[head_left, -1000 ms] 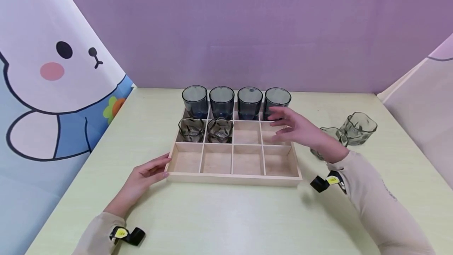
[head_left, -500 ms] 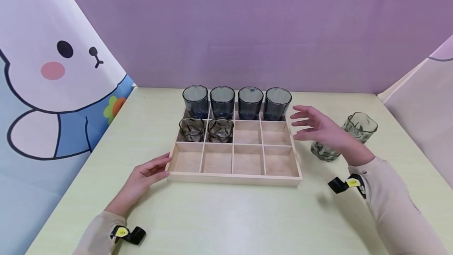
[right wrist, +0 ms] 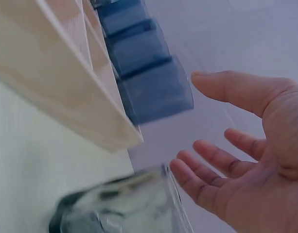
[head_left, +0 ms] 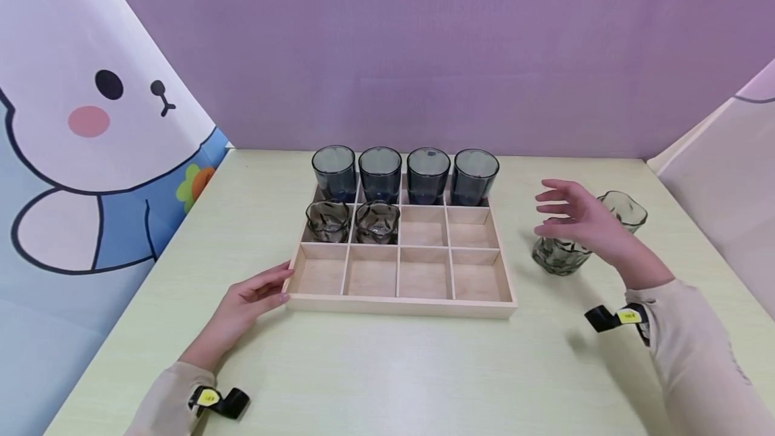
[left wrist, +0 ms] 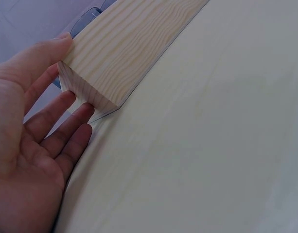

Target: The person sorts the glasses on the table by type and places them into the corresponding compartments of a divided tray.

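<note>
A wooden divided tray (head_left: pixel 399 306) lies on the table. My left hand (head_left: pixel 239 308) touches its left front corner; in the left wrist view, loosely extended fingers (left wrist: pixel 56 116) rest against the wood. Off the tray's right side is my right hand (head_left: pixel 584 224), with spread fingers and nothing held. It hovers above and partly hides a clear wavy drinking glass (head_left: pixel 560 261); that glass (right wrist: pixel 134 204) appears below the fingers in the right wrist view. Another wavy glass (head_left: pixel 630 210) stands just behind, partly covered by the hand.
Several tall blue-grey glasses (head_left: pixel 335 173) fill the tray's back row. Two wavy smoky glasses, a left one (head_left: pixel 328 226) and one beside it (head_left: pixel 378 226), occupy the middle row's left compartments. A purple backdrop (head_left: pixel 387 52) closes off the table's far edge.
My right hand has moved right, from over the tray's right side to above the nearer loose wavy glass. The left hand and the tray have stayed put.
</note>
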### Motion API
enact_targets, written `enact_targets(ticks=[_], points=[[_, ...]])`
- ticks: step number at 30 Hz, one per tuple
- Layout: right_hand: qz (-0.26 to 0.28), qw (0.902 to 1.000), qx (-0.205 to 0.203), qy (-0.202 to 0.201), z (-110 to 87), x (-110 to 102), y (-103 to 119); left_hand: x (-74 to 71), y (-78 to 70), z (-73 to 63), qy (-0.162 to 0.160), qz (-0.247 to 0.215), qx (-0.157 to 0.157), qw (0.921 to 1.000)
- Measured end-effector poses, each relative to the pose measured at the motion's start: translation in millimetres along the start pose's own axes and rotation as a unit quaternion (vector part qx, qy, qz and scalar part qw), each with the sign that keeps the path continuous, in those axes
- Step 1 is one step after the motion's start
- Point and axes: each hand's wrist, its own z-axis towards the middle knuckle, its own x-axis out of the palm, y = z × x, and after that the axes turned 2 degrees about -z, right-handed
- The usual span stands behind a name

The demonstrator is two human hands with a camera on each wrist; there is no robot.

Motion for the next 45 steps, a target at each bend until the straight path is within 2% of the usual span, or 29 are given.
enact_targets(ticks=[3,9,15,19,23,33,45], points=[[-0.009,0.9995,0.002,-0.031,-3.8,-7,-6,-0.3,1.2,0.3,-0.002,0.001,0.014,0.9999],[-0.03,0.9946,0.024,-0.096,-11.1,-14,-16,0.3,0.5,-0.5,-0.003,0.004,0.007,1.0],[-0.062,0.991,0.034,-0.113,-16.3,-18,-25,0.7,-0.1,-0.7,-0.005,0.007,0.009,0.9999],[-0.103,0.9903,0.037,-0.086,-18.7,-20,-33,0.9,0.3,-0.8,-0.005,0.006,0.013,0.9999],[-0.128,0.9897,0.052,-0.037,-21.2,-21,-38,1.0,0.2,-1.1,-0.006,0.006,0.011,0.9999],[-0.121,0.988,0.075,0.06,-23.2,-26,-43,1.1,-1.8,-1.6,-0.006,0.006,0.0,1.0],[-0.122,0.9877,0.066,0.073,-22.8,-27,-44,1.1,-3.2,-1.4,-0.006,0.012,-0.011,0.9999]])
